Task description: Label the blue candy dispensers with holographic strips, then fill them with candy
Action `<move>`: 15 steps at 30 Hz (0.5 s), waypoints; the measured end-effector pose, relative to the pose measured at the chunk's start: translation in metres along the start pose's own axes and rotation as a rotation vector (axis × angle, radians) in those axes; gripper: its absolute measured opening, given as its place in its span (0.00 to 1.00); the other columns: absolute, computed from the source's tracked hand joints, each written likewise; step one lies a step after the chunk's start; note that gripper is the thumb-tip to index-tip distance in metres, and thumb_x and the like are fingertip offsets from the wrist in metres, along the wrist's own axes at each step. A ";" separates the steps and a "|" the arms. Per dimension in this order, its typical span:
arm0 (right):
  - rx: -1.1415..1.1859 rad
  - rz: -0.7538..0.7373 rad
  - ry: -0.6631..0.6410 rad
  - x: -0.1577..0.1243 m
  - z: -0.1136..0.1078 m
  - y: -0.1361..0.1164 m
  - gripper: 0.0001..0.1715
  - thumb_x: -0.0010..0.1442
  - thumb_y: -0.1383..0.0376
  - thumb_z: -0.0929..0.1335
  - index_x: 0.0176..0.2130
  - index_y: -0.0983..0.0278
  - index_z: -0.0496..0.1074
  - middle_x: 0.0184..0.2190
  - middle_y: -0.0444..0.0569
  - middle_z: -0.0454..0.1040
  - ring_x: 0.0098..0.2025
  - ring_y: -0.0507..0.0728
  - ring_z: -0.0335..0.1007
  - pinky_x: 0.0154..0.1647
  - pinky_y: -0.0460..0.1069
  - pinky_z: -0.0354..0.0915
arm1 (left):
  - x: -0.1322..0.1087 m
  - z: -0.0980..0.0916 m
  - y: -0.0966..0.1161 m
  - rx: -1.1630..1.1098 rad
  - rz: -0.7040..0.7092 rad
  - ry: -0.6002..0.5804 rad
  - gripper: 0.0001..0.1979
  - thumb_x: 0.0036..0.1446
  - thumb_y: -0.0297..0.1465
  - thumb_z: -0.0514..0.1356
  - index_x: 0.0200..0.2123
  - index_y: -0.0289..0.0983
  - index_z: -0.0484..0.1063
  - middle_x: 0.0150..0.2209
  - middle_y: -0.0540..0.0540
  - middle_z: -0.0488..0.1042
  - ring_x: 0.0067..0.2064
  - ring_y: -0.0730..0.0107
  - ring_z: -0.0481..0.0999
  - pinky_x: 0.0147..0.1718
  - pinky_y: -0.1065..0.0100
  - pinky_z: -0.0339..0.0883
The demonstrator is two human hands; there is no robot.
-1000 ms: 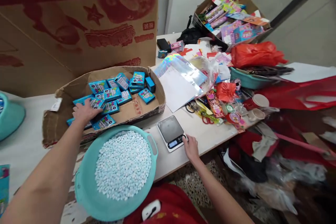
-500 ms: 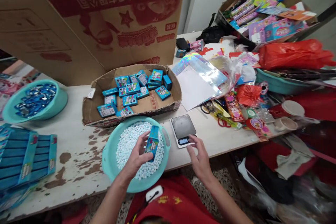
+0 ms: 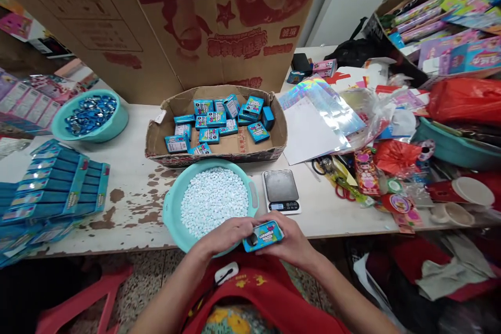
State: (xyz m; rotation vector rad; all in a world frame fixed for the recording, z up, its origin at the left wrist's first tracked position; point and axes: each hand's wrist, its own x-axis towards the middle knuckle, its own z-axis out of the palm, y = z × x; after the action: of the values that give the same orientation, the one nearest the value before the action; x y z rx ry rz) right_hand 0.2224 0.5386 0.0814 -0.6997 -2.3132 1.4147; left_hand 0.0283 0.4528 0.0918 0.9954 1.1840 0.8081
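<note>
A small blue printed box [image 3: 267,235] is held between both hands in front of the body, just below the scale. My left hand [image 3: 230,232] has its fingers closed on the box's left end, over the near rim of the basin. My right hand [image 3: 291,240] grips the box's right side. White pellets [image 3: 214,198] fill much of the turquoise basin [image 3: 172,219]. The small scale [image 3: 281,186] stands right of the basin with a bare plate. Behind the basin, a cut-down cardboard tray [image 3: 230,146] holds several blue boxes [image 3: 209,136].
Stacked blue boxes [image 3: 58,188] and a turquoise bowl [image 3: 121,115] of blue foil pieces are at left. A large carton [image 3: 176,26] stands behind. Holographic sheets [image 3: 329,109], scissors, wrappers, a red bag [image 3: 465,99] and cups [image 3: 473,191] crowd the right. A pink stool [image 3: 90,297] is below left.
The small box has moved from above the pellets toward my body and right. My right hand has left the scale's front and taken hold of it too. The view has shifted left.
</note>
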 end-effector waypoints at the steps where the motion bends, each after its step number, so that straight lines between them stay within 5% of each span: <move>1: 0.076 0.115 0.000 -0.002 -0.002 0.000 0.27 0.43 0.54 0.75 0.40 0.62 0.70 0.34 0.48 0.73 0.36 0.57 0.71 0.37 0.51 0.68 | 0.004 -0.005 -0.008 0.077 0.013 0.105 0.22 0.60 0.44 0.46 0.46 0.41 0.72 0.46 0.45 0.73 0.48 0.59 0.70 0.50 0.59 0.60; 3: 0.240 0.361 0.119 -0.006 -0.002 -0.001 0.25 0.42 0.55 0.76 0.37 0.63 0.68 0.30 0.46 0.73 0.31 0.56 0.71 0.32 0.50 0.68 | 0.018 -0.015 -0.030 0.321 0.035 0.387 0.22 0.59 0.45 0.47 0.48 0.41 0.71 0.50 0.43 0.70 0.53 0.56 0.66 0.54 0.56 0.55; 5: 0.377 0.534 0.288 -0.012 0.006 -0.001 0.28 0.41 0.56 0.76 0.38 0.64 0.66 0.30 0.46 0.74 0.31 0.56 0.72 0.33 0.51 0.69 | 0.034 -0.022 -0.056 0.633 0.092 0.525 0.23 0.55 0.45 0.54 0.51 0.41 0.68 0.56 0.41 0.64 0.58 0.52 0.58 0.57 0.52 0.49; 10: 0.472 0.565 0.428 -0.022 0.054 -0.011 0.27 0.41 0.59 0.76 0.39 0.63 0.66 0.33 0.45 0.73 0.34 0.55 0.70 0.36 0.49 0.67 | 0.042 -0.031 -0.101 1.151 0.181 0.355 0.17 0.58 0.40 0.51 0.47 0.42 0.68 0.52 0.42 0.65 0.54 0.54 0.60 0.52 0.53 0.53; 15: 0.429 0.507 0.405 -0.017 0.094 -0.023 0.21 0.43 0.59 0.75 0.35 0.64 0.68 0.29 0.41 0.70 0.31 0.52 0.66 0.32 0.46 0.64 | 0.023 -0.072 -0.117 1.324 0.037 0.384 0.15 0.59 0.37 0.48 0.40 0.39 0.72 0.39 0.39 0.70 0.45 0.54 0.66 0.42 0.57 0.59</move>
State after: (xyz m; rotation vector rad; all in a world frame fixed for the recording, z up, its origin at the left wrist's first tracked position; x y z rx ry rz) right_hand 0.1819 0.4520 0.0594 -1.3412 -1.5136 1.7030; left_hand -0.0372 0.4444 -0.0306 1.9627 2.1021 0.1295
